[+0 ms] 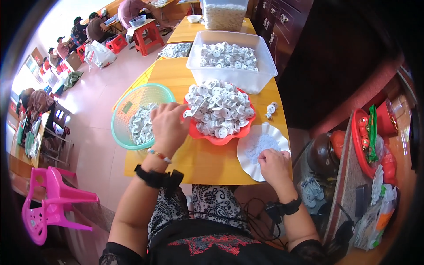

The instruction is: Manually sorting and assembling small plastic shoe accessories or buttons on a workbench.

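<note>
A red scalloped bowl (221, 141) heaped with small round white plastic parts (216, 104) stands in the middle of the table. At its left rim my left hand (168, 126) is closed, with one white plastic part (187, 114) at the fingertips. Left of that hand is a green mesh basket (118, 126), partly hidden by it, holding more white parts (141, 126). My right hand (274, 165) reaches over a white wavy-edged plate (249, 165) of tiny pale pieces (260, 145). Its fingers are pinched together; what they hold is too small to make out.
Behind the bowl stands a clear plastic bin (232, 73) of white parts, with another full bin (224, 17) farther back. A few loose parts (270, 110) lie at the table's right edge. A pink chair (57, 198) is at left; people sit working far left.
</note>
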The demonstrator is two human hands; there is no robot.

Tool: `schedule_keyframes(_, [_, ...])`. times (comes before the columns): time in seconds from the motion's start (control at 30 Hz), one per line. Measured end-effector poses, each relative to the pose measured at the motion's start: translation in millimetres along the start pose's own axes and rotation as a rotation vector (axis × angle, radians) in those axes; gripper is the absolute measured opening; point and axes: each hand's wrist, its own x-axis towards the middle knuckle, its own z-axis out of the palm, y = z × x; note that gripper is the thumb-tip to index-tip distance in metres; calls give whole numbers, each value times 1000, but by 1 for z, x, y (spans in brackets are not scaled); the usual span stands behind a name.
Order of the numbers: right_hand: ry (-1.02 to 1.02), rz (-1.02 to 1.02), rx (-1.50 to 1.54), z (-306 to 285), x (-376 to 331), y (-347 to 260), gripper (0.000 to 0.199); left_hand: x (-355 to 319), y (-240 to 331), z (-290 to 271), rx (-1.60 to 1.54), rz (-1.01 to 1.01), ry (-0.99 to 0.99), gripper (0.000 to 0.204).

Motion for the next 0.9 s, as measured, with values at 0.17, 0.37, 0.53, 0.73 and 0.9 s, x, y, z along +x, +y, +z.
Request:
schedule_keyframes(0.17, [-20,24,21,-17,-6,-6,9,11,8,29,191,84,-183,18])
schedule_keyframes(0.37, [14,11,15,-11,-3,0,7,5,3,24,82,45,-106,18])
schedule_keyframes(0.53, [61,154,446,-17,2,3,8,-8,19,10,-203,39,-40,23])
schedule_keyframes(0.73, [82,193,578,-13,2,8,13,-44,72,-16,-1604,-655,-861,37])
schedule_keyframes(0.9, [132,91,409,-16,-3,10,13,-65,90,-16,-1826,-748,-965,42])
